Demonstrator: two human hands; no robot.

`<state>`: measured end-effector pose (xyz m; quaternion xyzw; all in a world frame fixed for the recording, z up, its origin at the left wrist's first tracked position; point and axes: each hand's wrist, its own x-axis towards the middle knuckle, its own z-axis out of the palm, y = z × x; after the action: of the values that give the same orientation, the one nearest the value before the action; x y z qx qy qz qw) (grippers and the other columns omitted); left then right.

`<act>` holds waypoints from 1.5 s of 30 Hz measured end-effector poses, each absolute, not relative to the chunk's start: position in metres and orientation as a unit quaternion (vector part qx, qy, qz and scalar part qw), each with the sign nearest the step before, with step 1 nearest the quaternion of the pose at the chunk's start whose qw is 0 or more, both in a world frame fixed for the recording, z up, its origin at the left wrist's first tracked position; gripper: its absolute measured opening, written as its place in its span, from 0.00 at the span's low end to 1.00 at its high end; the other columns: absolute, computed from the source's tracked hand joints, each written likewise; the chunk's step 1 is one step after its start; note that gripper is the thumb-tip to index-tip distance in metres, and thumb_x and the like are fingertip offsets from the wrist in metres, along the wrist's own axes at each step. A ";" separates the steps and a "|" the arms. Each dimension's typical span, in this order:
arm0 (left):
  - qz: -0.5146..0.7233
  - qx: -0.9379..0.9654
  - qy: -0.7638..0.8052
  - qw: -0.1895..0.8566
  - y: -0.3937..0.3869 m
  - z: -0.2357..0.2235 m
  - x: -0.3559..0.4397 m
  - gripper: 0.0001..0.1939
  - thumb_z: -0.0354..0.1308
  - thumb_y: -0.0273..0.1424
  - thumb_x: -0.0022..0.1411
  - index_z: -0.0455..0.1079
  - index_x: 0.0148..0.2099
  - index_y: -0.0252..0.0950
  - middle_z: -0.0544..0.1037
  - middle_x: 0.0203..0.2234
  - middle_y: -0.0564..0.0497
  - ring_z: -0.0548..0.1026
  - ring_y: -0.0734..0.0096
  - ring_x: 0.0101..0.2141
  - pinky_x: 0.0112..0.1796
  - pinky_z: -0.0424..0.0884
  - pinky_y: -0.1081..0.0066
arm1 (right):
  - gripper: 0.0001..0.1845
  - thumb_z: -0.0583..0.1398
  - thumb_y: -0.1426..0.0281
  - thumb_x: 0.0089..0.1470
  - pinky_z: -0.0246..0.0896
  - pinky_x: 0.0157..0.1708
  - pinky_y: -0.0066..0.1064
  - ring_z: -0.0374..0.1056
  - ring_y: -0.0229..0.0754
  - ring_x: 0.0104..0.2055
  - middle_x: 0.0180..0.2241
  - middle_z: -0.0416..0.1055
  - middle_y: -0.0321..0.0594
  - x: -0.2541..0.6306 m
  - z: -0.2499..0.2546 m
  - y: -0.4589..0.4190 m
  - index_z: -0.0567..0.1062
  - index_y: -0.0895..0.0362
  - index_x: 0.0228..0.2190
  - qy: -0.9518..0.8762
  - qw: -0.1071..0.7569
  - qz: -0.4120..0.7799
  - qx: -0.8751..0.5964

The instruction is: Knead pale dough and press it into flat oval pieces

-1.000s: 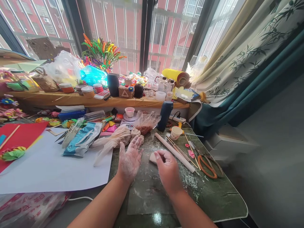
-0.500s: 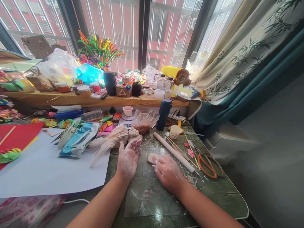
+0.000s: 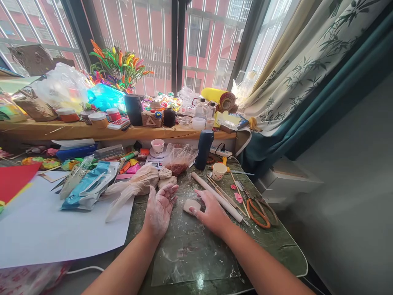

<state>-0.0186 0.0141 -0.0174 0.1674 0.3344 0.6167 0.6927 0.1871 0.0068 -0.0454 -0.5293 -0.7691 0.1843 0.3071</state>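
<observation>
A flattened pale lump of dough or clay (image 3: 190,207) lies on the clear sheet (image 3: 196,254) over the dark table. My right hand (image 3: 211,213) is at its right side, thumb overlapping the lump's edge and fingers stretched out beyond it, apart from the thumb. To the left, my left hand (image 3: 160,211) is held palm up with spread fingers, holding nothing; white residue coats its palm. Just behind it sit more pale lumps (image 3: 166,178) beside a crumpled plastic bag (image 3: 138,182). A white rolling pin (image 3: 216,196) lies right of my right hand.
Thin sticks (image 3: 229,194), orange-handled scissors (image 3: 258,213) and a paper cup (image 3: 219,171) are on the right. A dark cylinder (image 3: 205,149) stands behind. White paper (image 3: 98,237) with a blue packet (image 3: 89,186) covers the left. A crowded ledge (image 3: 172,133) runs below the window.
My right hand has loosened from the lump, its fingers now straightened and lifted, uncovering more of it. My left hand stays palm up. The whole view has shifted slightly.
</observation>
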 end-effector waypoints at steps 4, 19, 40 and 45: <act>0.614 0.173 0.336 0.693 0.016 -0.017 -0.018 0.32 0.41 0.55 0.71 0.77 0.44 0.36 0.80 0.48 0.42 0.72 0.60 0.55 0.51 0.66 0.67 | 0.32 0.70 0.50 0.46 0.69 0.40 0.38 0.75 0.52 0.45 0.47 0.76 0.47 0.186 -0.007 0.038 0.77 0.53 0.49 -0.777 0.151 0.255 -0.556; 0.603 0.208 0.345 0.689 0.022 -0.020 -0.020 0.29 0.47 0.56 0.68 0.77 0.45 0.38 0.80 0.46 0.44 0.71 0.62 0.53 0.47 0.66 0.69 | 0.28 0.79 0.56 0.17 0.63 0.30 0.34 0.76 0.50 0.32 0.27 0.78 0.41 0.175 0.019 0.098 0.79 0.52 0.24 -0.773 -0.022 0.217 -0.596; 0.596 0.175 0.253 0.742 0.020 -0.013 -0.025 0.33 0.48 0.56 0.67 0.72 0.59 0.36 0.70 0.63 0.39 0.66 0.54 0.64 0.58 0.66 0.58 | 0.24 0.69 0.66 0.52 0.58 0.61 0.53 0.65 0.58 0.59 0.55 0.71 0.50 0.175 -0.059 0.002 0.73 0.55 0.50 -0.803 0.287 0.131 -0.506; 0.583 0.143 0.271 0.752 0.022 -0.016 -0.026 0.21 0.48 0.40 0.74 0.74 0.56 0.36 0.75 0.60 0.43 0.71 0.62 0.60 0.57 0.69 0.63 | 0.25 0.63 0.71 0.56 0.62 0.59 0.50 0.69 0.53 0.56 0.53 0.73 0.47 0.176 -0.066 -0.005 0.68 0.53 0.55 -0.820 0.327 0.163 -0.440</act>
<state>-0.0264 0.0220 -0.0156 0.1427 0.2713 0.5829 0.7525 0.1765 -0.0051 -0.0663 -0.4402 -0.8204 0.1632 0.3265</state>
